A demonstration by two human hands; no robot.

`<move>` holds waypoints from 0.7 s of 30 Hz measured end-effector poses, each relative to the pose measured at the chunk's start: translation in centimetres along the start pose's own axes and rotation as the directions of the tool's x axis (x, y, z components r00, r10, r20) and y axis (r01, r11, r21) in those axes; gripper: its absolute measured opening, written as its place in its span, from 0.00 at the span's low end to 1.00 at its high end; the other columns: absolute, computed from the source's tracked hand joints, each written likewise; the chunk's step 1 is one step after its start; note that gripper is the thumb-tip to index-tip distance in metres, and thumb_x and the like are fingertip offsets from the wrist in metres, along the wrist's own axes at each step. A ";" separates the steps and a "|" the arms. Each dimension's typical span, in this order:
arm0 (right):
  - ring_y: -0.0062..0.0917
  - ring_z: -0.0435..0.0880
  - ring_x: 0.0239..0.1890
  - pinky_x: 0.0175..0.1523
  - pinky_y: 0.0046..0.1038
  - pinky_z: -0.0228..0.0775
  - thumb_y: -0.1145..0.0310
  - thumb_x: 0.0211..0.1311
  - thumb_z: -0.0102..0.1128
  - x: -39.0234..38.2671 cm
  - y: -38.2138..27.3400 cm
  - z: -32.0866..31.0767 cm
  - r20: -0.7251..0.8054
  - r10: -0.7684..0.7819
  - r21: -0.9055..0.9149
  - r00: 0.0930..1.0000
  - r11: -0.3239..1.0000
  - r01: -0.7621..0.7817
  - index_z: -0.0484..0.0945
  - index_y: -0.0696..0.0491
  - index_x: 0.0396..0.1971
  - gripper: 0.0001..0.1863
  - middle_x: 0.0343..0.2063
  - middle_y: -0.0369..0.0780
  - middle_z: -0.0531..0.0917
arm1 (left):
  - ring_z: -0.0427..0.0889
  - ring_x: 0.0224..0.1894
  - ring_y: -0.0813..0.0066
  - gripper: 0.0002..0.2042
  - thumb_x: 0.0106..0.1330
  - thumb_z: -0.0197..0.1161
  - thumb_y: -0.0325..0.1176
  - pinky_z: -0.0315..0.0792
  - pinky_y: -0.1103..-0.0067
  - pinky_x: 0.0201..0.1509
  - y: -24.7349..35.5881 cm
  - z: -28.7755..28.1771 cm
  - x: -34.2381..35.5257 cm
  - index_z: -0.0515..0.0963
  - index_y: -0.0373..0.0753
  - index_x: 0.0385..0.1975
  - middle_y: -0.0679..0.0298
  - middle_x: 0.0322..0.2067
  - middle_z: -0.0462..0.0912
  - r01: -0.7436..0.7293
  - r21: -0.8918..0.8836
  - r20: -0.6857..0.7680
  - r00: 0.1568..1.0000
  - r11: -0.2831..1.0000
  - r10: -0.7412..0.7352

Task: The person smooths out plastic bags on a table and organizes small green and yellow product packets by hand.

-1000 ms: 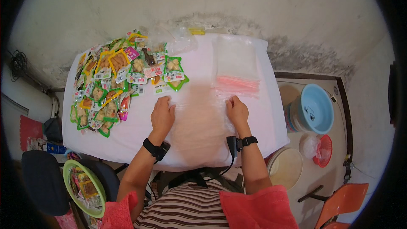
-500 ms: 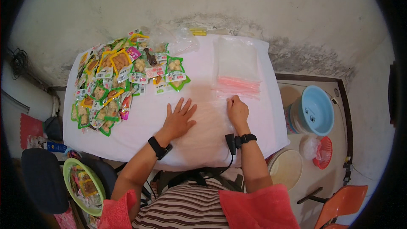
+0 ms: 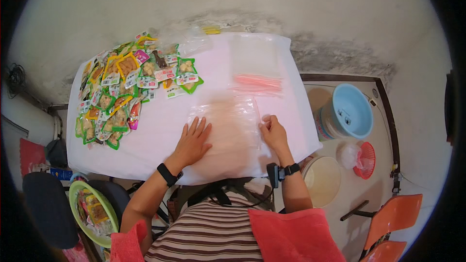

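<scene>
A clear zip bag (image 3: 228, 121) with a pink strip down its right side lies flat on the white-covered table before me. My left hand (image 3: 193, 141) rests palm down on the bag's left part, fingers spread. Beside the pink strip is my right hand (image 3: 274, 133), its fingers curled in. Whether they pinch the bag's edge, I cannot make out. Beyond the bag lies a stack of similar clear bags (image 3: 255, 58), their pink strips toward me. A large heap of small sealed food packets (image 3: 116, 90), edged in green and yellow, covers the table's left side.
Loose clear plastic (image 3: 191, 41) lies at the table's far edge. On the right stand a blue basin (image 3: 359, 111), a red basket (image 3: 370, 160) and a pale bucket (image 3: 323, 182), with an orange chair (image 3: 395, 218) nearer. A green basin (image 3: 77, 189) of packets is at lower left.
The whole view has shifted a little. My right hand has moved right and toward me, and the bag's pink strip now shows beside it. My left hand has slid slightly toward me, staying flat.
</scene>
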State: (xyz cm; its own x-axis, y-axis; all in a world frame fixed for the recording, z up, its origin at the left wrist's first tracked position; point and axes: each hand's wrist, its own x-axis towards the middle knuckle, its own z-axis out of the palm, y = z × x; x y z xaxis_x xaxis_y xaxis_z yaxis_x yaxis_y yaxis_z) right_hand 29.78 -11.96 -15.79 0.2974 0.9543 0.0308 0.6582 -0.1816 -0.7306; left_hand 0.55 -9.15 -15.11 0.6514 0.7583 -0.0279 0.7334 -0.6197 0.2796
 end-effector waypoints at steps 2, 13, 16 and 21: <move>0.30 0.77 0.21 0.28 0.30 0.67 0.63 0.54 0.58 -1.5 -0.6 -0.4 -0.011 0.023 -0.034 1.000 0.999 -0.023 0.70 0.55 0.34 0.13 0.18 0.40 0.77 | 0.42 0.68 0.51 0.30 0.62 0.53 0.44 0.44 0.54 0.65 0.0 0.8 -0.1 0.55 0.38 0.62 0.51 0.65 0.47 0.001 0.002 -0.008 1.000 1.000 -0.001; 0.34 0.78 0.22 0.28 0.33 0.67 0.62 0.54 0.57 -4.1 -0.6 0.4 0.027 0.046 0.040 0.999 0.998 -0.047 0.68 0.53 0.40 0.17 0.18 0.41 0.77 | 0.44 0.67 0.50 0.30 0.61 0.52 0.45 0.46 0.55 0.65 0.2 1.5 -0.1 0.56 0.39 0.62 0.52 0.65 0.49 0.030 0.007 -0.081 0.996 1.000 -0.029; 0.37 0.78 0.24 0.29 0.36 0.68 0.65 0.54 0.57 -3.1 -0.1 -0.1 0.010 0.013 0.096 1.000 0.995 -0.014 0.68 0.52 0.41 0.16 0.20 0.41 0.78 | 0.44 0.67 0.50 0.31 0.61 0.53 0.45 0.46 0.56 0.65 0.1 1.4 -0.3 0.56 0.39 0.62 0.52 0.65 0.49 0.023 0.009 -0.074 0.997 1.000 -0.023; 0.39 0.77 0.22 0.29 0.36 0.68 0.68 0.54 0.56 -3.2 1.1 0.8 0.004 -0.029 -0.028 1.000 0.999 0.029 0.68 0.53 0.42 0.15 0.17 0.41 0.76 | 0.44 0.67 0.51 0.32 0.60 0.54 0.48 0.46 0.56 0.65 0.5 1.1 0.1 0.57 0.39 0.62 0.52 0.65 0.49 0.018 0.000 -0.080 0.997 1.000 -0.018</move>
State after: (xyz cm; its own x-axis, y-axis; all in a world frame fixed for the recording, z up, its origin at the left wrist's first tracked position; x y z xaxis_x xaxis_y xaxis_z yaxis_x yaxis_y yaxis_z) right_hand 28.98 -15.00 -17.25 0.2758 0.9599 0.0492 0.6856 -0.1607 -0.7100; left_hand 1.19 -9.65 -15.99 0.6206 0.7829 0.0438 0.7447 -0.6061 0.2794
